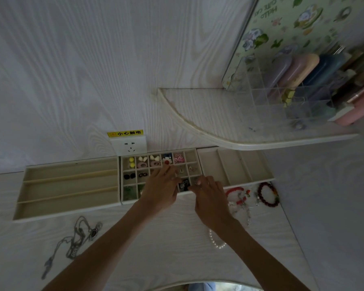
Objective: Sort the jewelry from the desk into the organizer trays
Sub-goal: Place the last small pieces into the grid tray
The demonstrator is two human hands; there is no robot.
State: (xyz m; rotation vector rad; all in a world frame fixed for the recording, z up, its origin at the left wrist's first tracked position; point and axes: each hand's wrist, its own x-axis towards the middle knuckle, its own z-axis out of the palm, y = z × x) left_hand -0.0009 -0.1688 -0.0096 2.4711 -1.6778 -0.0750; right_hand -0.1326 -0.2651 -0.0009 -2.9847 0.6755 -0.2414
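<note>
While three trays (235,164) line the pale table (166,238) against the wall, both hands (159,191) (210,198) hover over the middle one, fingers curled; any grip seems hidden.

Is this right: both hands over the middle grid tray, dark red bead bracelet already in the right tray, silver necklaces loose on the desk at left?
Not quite. The head view shows the dark red bead bracelet lying on the desk, in front of the right tray, not in it. Both hands, left and right, are over the middle grid tray; silver necklaces lie loose at left.
</note>
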